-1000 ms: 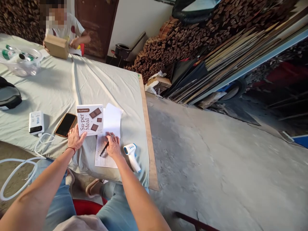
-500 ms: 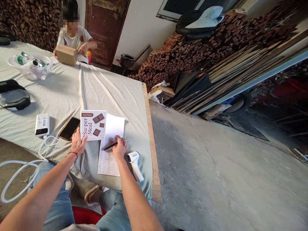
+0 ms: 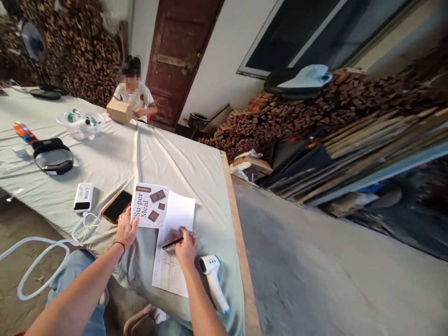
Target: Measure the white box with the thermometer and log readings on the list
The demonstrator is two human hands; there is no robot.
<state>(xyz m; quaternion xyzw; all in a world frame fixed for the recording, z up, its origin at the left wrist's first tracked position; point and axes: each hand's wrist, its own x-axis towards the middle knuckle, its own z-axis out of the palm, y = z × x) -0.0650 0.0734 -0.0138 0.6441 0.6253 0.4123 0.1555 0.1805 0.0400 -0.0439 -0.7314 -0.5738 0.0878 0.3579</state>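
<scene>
Head view: pen (image 3: 172, 244) in right hand (image 3: 186, 247), flatter than before

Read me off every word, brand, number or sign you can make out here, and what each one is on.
"NutriMotion": brown band on the white package, small but legible.
"Su-per Meal": the same package, larger type running sideways.
Lined writing on the paper: too small to read.
Print on the white cabled device: too small.
Green mark at the tabletop corner: too small.
</scene>
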